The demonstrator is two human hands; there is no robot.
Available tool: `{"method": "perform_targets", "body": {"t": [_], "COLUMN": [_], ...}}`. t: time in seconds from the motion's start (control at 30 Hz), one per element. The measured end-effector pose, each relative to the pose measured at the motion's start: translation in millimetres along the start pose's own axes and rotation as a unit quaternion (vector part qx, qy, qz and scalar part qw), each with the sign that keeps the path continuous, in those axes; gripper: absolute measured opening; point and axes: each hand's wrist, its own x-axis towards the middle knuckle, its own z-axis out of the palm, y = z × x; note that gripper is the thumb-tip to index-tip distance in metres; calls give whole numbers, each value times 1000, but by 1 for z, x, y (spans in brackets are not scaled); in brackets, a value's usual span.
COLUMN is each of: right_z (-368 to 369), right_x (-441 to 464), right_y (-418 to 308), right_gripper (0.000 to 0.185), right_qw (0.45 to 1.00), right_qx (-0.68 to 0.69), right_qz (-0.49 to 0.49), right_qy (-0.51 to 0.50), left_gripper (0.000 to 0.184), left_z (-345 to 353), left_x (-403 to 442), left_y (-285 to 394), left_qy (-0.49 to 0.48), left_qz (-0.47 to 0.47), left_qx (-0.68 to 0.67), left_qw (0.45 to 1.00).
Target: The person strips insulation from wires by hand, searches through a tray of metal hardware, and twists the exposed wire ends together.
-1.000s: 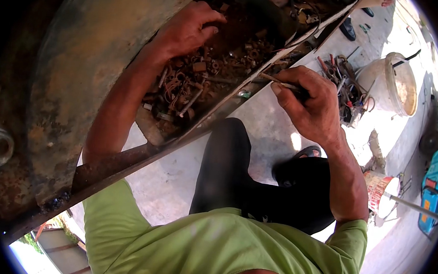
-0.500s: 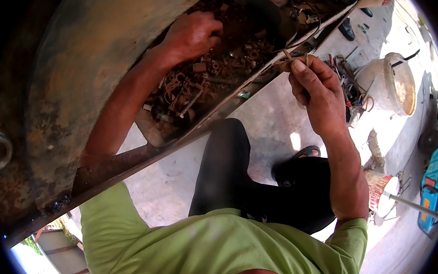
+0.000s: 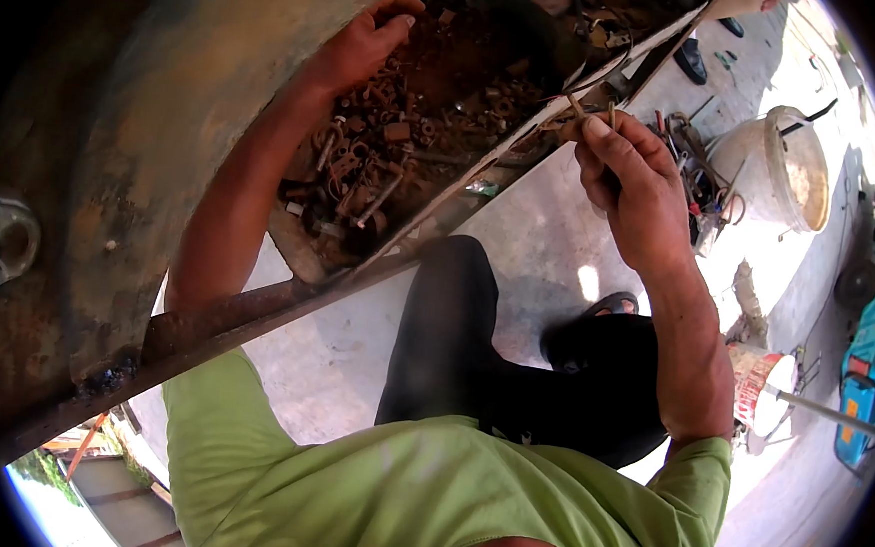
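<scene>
My left hand [image 3: 372, 41] is over the far left part of a rusty metal tray [image 3: 303, 255]. Its thumb and fingers are apart, with nothing visible between them. Below it lies a heap of rusty nuts, bolts and rings [image 3: 364, 164]. Beyond the tray's near edge, my right hand [image 3: 636, 175] pinches a small bent metal piece [image 3: 576, 109] between thumb and fingers. Two thin prongs stick up from that grip; the rest is hidden by the fingers.
A large rusty metal sheet [image 3: 165, 137] rises on the left. To the right stand a white bucket [image 3: 765, 163], a red and white can [image 3: 757, 378] and a teal power tool [image 3: 865, 360]. Another person's shoe [image 3: 691, 60] shows at the top right.
My left hand has moved up and left across the heap, and its curled fingers have spread. My right hand stays almost still with the bent metal piece.
</scene>
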Motion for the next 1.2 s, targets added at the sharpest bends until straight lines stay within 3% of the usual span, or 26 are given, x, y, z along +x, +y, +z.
{"method": "perform_targets", "body": {"t": [0.13, 0.2, 0.27, 0.37, 0.47, 0.57, 0.67, 0.77, 0.87, 0.97, 1.07, 1.2], "right_z": [-7, -10, -13, -15, -17, -15, -11, -11, -12, -15, -13, -21], "right_x": [3, 3, 3, 3, 5, 10, 10, 12, 12, 12, 9, 10], "right_y": [3, 3, 4, 3, 3, 5, 5, 7, 7, 7, 2, 5], "right_gripper": [24, 24, 25, 25, 25, 24, 23, 23, 24, 24, 25, 25], "right_qw": [998, 998, 997, 997, 997, 996, 996, 996, 996, 997, 998, 999], "right_qx": [59, 59, 71, 72, 73, 76, 78, 77, 74, 67, 56, 37], "right_qz": [28, 26, 33, 33, 29, 31, 38, 34, 32, 33, 28, 14], "right_qy": [13, -8, -9, -13, -27, -32, -26, -34, -30, -30, -5, -33], "left_gripper": [21, 19, 16, 14, 15, 14, 22, 29, 35, 35, 27, 22], "left_z": [-13, -20, -26, -13, -13, -13, -2, 15, 16, -2, -9, -6], "left_x": [13, 28, 38, 24, 20, 20, 15, 9, 7, 18, 19, 19], "left_y": [-9, -12, -12, -1, -45, 2, 13, -6, -3, -3, 0, -3], "left_qy": [-19, -76, -142, -107, -189, -226, -144, -46, -45, -235, -242, -139], "left_qz": [-63, -87, -81, -18, 43, -25, -7, 108, 70, -53, 76, -48], "left_qx": [-136, -83, 61, 188, 101, 114, 138, 197, 250, 142, 111, 86], "left_qw": [988, 990, 985, 976, 976, 967, 980, 973, 965, 960, 961, 985]}}
